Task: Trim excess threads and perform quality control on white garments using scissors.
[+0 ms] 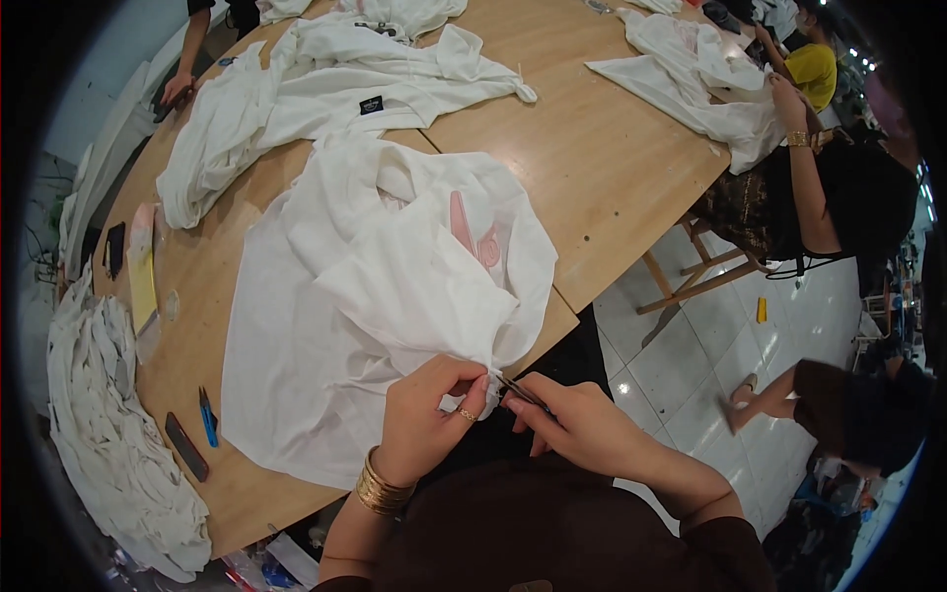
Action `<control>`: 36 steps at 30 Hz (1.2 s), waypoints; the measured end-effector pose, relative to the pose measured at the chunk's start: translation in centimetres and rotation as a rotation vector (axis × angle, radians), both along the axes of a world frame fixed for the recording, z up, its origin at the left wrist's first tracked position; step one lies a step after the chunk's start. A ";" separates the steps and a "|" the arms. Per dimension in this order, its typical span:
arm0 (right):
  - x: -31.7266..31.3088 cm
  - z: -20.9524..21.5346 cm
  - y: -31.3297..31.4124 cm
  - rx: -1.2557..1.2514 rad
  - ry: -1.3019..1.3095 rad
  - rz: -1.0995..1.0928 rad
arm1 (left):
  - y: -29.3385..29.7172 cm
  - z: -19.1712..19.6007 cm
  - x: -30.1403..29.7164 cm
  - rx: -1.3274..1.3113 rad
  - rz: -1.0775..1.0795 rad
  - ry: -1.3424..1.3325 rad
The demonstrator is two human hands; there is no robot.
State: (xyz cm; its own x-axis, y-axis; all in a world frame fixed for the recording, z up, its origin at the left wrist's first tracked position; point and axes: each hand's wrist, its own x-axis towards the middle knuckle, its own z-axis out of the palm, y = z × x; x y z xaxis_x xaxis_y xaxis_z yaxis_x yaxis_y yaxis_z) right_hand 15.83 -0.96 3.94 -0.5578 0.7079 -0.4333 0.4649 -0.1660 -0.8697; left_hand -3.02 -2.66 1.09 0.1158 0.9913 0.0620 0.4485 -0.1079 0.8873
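A white shirt [395, 266] with a pink print lies spread over the near part of the table, one gathered end hanging at the front edge. My left hand [434, 400], with gold bangles and a ring, pinches that gathered cloth. Close beside it, my right hand [567, 419] is closed around a small dark metal tool, which looks like thread snips [523, 391]. The tip of the tool meets the cloth at my left fingers. Its blades are too small to make out clearly.
Left on the wooden table [187, 326] are blue-handled tweezers [207, 416], a dark phone-like bar [186, 446] and a yellow card strip [143, 271]. White cloth [118, 434] is heaped at the left edge. Another white shirt [326, 89] lies beyond. A seated person [829, 187] handles white fabric at right.
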 end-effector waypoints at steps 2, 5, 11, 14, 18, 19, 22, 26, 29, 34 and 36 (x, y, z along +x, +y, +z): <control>-0.1 -0.3 0.2 -0.007 -0.026 0.014 | 0.0 0.1 0.1 0.007 -0.001 0.008; -0.1 -0.4 0.4 0.014 -0.047 0.033 | 0.1 0.2 0.1 0.021 -0.005 0.022; 0.0 -0.7 0.5 0.086 -0.062 0.062 | 0.0 0.2 0.2 0.029 -0.009 0.040; -0.1 -0.2 0.8 0.053 -0.085 0.069 | 0.0 0.1 0.2 0.032 -0.005 0.044; -0.1 -0.5 0.6 0.113 -0.098 0.085 | -0.1 0.0 0.2 0.041 -0.005 0.049; -0.1 -0.5 0.7 0.113 -0.098 0.086 | -0.2 0.0 0.2 0.041 -0.004 0.048; -0.2 -0.4 0.7 0.085 -0.096 0.085 | -0.3 -0.3 0.3 0.062 0.007 0.058; -0.5 -0.4 0.9 0.022 -0.097 0.069 | -0.4 -0.4 0.4 0.098 0.031 0.072; -0.5 -0.9 0.8 0.040 -0.026 0.063 | -0.4 0.0 0.3 0.107 0.035 0.065; -0.5 -0.6 1.3 -0.087 0.114 -0.034 | -0.3 0.7 0.2 0.140 0.051 0.041; -0.8 -0.3 1.5 -0.111 0.020 -0.028 | -0.2 0.7 0.1 0.205 0.046 0.032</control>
State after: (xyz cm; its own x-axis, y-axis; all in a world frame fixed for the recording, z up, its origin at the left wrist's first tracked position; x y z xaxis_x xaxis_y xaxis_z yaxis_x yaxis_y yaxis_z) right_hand 15.07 0.56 3.60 -0.5477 0.6713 -0.4993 0.4418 -0.2747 -0.8540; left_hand -2.94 -2.91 1.83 0.0763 0.9626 0.2599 0.4848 -0.2636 0.8339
